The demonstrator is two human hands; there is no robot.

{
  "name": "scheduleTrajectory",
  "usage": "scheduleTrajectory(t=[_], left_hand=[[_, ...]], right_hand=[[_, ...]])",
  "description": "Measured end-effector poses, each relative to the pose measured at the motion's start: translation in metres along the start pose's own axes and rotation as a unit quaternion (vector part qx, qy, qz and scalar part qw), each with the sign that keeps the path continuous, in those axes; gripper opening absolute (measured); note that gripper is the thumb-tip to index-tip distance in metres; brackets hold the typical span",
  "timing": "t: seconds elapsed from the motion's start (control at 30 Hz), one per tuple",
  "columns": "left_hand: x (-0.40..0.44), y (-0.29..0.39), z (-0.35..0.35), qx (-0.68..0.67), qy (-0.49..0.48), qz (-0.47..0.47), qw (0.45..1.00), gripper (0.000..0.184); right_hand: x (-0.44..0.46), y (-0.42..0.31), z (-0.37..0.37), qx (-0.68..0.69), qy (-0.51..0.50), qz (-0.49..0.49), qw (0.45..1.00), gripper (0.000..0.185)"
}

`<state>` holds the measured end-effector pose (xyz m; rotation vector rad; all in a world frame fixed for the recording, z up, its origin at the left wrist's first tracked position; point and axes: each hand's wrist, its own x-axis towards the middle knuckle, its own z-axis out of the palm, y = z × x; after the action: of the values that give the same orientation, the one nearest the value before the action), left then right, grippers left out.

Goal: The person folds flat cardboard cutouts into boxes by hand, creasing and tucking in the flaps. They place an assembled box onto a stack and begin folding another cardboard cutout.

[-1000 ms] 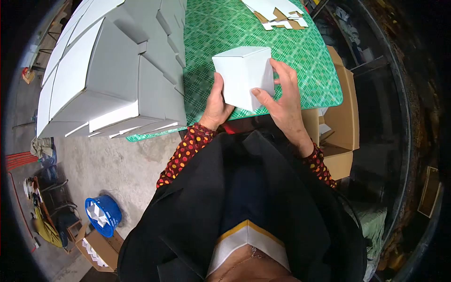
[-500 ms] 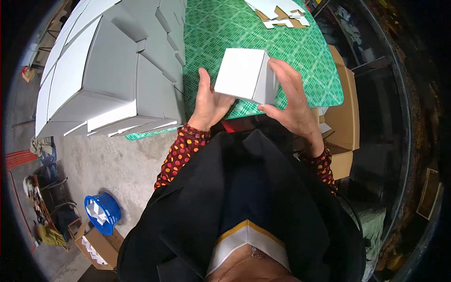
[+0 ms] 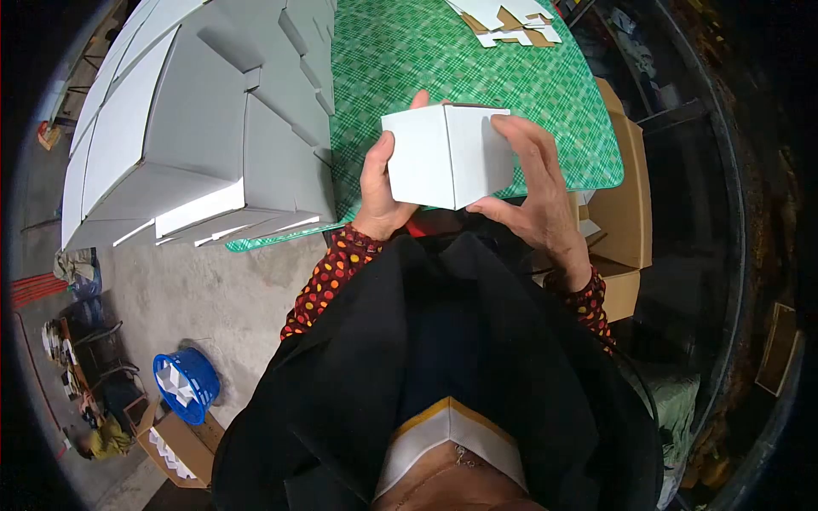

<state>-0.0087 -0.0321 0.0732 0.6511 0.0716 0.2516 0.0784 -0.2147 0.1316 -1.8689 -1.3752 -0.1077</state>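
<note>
A closed white box (image 3: pixel 419 160) is held up in front of my body, over the near edge of the green checked table (image 3: pixel 383 51), with one of its upright edges turned toward me. My left hand (image 3: pixel 381 187) grips its left side, thumb on the near face and fingers behind, partly hidden. On the right side, my right hand (image 3: pixel 537 183) holds the box between fingers at the top right corner and the thumb at the bottom edge. Several white boxes (image 3: pixel 200 119) are stacked close together on the left of the table.
Flat white and brown cardboard pieces (image 3: pixel 511 24) lie at the table's far side. An open brown carton (image 3: pixel 626 200) stands right of the table. On the floor at lower left are a blue basket (image 3: pixel 202 379) and another carton (image 3: pixel 181 439); a person (image 3: pixel 106 441) is beyond them.
The white box has turned, so an edge between two faces now points at me. My left hand has closed onto its left side, and my right hand has kept its hold.
</note>
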Motion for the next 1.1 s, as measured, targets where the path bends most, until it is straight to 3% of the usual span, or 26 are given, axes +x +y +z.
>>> scheduleTrajectory(t=[0.1, 0.63, 0.97, 1.1], left_hand=[[-0.001, 0.003, -0.005, 0.044, -0.037, 0.026, 0.998, 0.091], [-0.011, 0.006, -0.004, 0.076, -0.106, -0.015, 0.991, 0.106], [-0.012, 0.0, -0.01, 0.051, -0.115, -0.034, 0.991, 0.103], [-0.011, -0.003, -0.014, 0.032, -0.091, -0.057, 0.994, 0.098]], right_hand=[[0.003, -0.007, -0.001, -0.012, 0.0, 0.037, 0.999, 0.095], [0.008, -0.019, -0.021, -0.045, -0.047, 0.03, 0.997, 0.105], [0.013, -0.017, -0.033, -0.024, -0.103, 0.042, 0.994, 0.096], [0.008, -0.01, -0.018, -0.108, -0.076, -0.018, 0.991, 0.09]])
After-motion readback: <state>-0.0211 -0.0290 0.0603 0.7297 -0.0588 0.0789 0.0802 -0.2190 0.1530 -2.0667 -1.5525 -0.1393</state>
